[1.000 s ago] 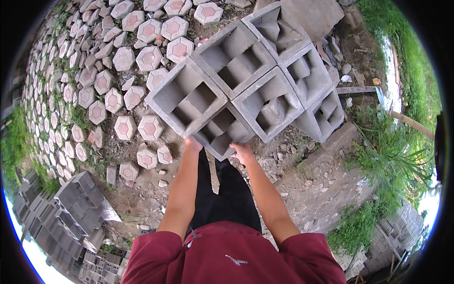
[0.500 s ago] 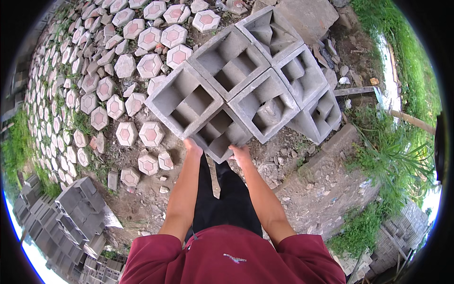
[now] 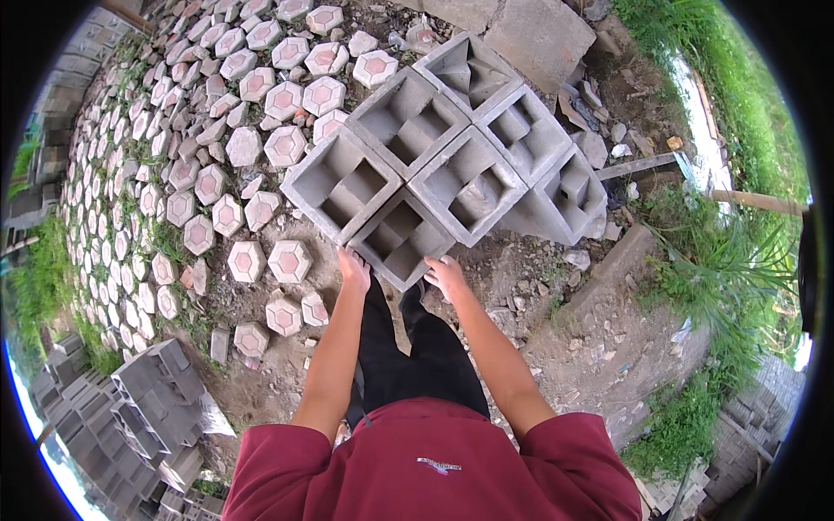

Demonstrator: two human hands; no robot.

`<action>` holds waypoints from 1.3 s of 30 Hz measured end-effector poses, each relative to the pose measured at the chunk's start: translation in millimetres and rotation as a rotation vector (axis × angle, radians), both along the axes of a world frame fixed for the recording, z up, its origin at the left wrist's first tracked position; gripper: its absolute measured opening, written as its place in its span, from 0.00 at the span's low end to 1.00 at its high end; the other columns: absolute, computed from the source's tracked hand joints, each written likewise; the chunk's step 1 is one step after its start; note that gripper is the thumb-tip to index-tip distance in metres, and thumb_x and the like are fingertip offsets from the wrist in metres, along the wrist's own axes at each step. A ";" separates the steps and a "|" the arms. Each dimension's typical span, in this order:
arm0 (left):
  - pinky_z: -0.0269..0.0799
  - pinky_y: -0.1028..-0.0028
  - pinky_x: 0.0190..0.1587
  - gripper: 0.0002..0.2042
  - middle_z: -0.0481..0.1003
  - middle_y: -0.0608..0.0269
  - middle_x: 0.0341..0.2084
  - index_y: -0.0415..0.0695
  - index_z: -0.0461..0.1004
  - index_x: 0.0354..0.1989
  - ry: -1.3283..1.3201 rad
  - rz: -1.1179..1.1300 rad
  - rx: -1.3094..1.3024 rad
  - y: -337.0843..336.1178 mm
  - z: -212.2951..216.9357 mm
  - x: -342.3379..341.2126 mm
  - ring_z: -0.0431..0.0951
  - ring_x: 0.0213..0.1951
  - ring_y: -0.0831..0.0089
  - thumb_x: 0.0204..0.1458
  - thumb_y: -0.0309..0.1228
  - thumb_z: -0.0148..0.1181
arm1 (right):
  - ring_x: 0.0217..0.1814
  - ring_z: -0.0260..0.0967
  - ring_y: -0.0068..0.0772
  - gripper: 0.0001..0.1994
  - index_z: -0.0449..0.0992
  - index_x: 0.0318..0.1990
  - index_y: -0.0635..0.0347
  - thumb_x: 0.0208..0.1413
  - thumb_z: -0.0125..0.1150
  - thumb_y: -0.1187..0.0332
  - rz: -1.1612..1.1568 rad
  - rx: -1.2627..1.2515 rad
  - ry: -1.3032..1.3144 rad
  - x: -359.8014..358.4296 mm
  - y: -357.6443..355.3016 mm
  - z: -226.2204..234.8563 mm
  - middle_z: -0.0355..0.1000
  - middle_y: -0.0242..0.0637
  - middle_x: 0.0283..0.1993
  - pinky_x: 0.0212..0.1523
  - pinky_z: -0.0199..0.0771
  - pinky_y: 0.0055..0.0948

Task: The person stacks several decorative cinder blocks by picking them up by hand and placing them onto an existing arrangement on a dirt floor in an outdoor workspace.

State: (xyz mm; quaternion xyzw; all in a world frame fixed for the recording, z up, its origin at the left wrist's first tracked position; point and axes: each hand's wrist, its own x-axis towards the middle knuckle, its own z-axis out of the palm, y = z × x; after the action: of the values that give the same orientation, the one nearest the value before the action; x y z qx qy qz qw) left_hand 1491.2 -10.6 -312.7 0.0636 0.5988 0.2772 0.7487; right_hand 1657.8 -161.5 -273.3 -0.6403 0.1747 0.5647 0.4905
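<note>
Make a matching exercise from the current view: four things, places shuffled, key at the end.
1. bare left hand
2. bare right hand
3. hexagonal pavers with pink centres
4. long tan pole

A. far right of the picture
B. at the lower-right edge of the nearest grey hollow concrete block
C. spread over the ground at left
D. at that block's lower-left edge

Pairs: 1-D, 2-B, 3-C, 4-A

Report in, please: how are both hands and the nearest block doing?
Left hand, right hand at edges of nearest block; grips unclear. Its hollows face the camera. Neighbouring blocks crowd its far sides.
</note>
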 end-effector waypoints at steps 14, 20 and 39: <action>0.66 0.64 0.49 0.25 0.71 0.54 0.49 0.37 0.63 0.54 -0.074 -0.214 0.177 -99.3 138.7 -105.1 0.71 0.50 0.66 0.60 0.46 0.38 | 0.44 0.73 0.37 0.12 0.67 0.48 0.60 0.60 0.49 0.65 0.418 0.114 -0.052 -33.6 -73.5 87.6 0.73 0.45 0.45 0.42 0.75 0.33; 0.66 0.65 0.48 0.24 0.73 0.57 0.47 0.38 0.65 0.54 -0.079 -0.073 0.149 -150.1 142.8 -137.5 0.72 0.48 0.67 0.60 0.45 0.38 | 0.41 0.73 0.33 0.11 0.69 0.46 0.60 0.59 0.51 0.65 0.546 0.188 -0.111 -61.5 -69.0 105.0 0.74 0.42 0.42 0.39 0.75 0.30; 0.68 0.69 0.39 0.18 0.77 0.64 0.38 0.44 0.71 0.45 0.273 0.440 0.299 -343.6 202.0 -491.0 0.75 0.39 0.75 0.58 0.43 0.43 | 0.45 0.72 0.39 0.15 0.66 0.50 0.62 0.59 0.49 0.63 1.249 0.306 0.104 -410.9 -94.5 119.9 0.72 0.47 0.47 0.43 0.74 0.36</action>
State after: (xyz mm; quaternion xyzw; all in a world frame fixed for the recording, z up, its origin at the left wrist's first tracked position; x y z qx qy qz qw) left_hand 1000.2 -354.1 -110.7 0.0783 0.6458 0.5069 0.5655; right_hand 1246.9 -256.1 -153.4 -0.5163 -0.2897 0.7925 0.1463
